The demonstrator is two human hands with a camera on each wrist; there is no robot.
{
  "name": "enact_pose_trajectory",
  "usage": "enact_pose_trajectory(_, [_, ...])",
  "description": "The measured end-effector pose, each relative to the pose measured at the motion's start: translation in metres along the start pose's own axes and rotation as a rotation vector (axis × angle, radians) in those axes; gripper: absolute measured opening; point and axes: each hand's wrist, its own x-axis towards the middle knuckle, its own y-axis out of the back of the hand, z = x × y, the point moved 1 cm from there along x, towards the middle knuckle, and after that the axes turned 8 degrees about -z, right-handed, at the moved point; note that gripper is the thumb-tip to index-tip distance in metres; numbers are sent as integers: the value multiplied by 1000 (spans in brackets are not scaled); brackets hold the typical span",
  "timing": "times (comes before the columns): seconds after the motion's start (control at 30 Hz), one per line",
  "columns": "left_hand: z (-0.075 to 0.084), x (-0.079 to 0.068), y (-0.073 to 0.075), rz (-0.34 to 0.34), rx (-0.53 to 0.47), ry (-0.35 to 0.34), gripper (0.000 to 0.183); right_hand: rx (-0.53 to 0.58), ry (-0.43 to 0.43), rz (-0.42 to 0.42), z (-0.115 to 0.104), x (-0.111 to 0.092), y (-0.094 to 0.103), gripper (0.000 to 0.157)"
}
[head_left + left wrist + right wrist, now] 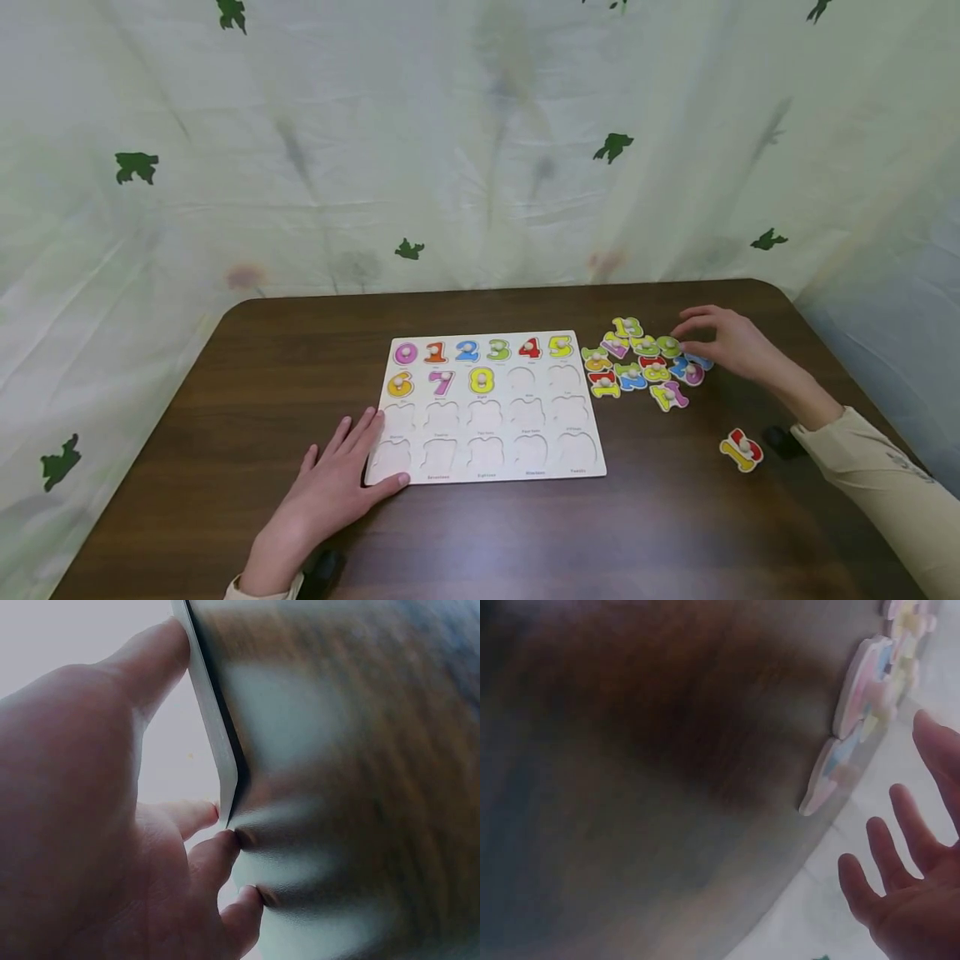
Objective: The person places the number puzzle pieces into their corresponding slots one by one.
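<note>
Soft, even light fills the head view, with faint glare on the table (pixel 525 533) and bent edges; both wrist views are washed out and heavily blurred

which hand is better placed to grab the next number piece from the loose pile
The right hand: it hovers open right beside the loose number pieces. The left hand rests flat at the puzzle board, far from the pile.

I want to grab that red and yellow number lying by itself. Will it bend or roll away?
The lone number piece looks like a flat, stiff cutout, so it probably won't bend. Lying flat on the table, it should slide rather than roll. Its little knob likely makes lifting easy, and it seems light.
</note>
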Motion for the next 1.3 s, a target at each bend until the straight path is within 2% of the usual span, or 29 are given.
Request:
enact_pose_trajectory(0.23, [4,-3,1,3,-1,2,102,-22,-7,-46,3,10,-3,17])
enact_pose_trajectory(0.43, [6,-2,3,-1,0,4,102,-29,-34,-67,5,14,-4,24])
enact_pose_trajectory(0.57, [5,-3,3,-4,0,2,102,-26,-52,-65,7,15,-6,23])
enact_pose_trajectory(0.7, [4,-4,2,0,-2,-2,100,-26,-33,-42,4,16,-6,20])
enact_pose_trajectory(1.07, [1,-2,0,18,-8,-1,100,-28,160,43,-35,20,-10,12])
enact_pose_trajectory(1.3, [1,-3,1,19,-5,-3,99,-12,227,44,-67,27,-21,11])
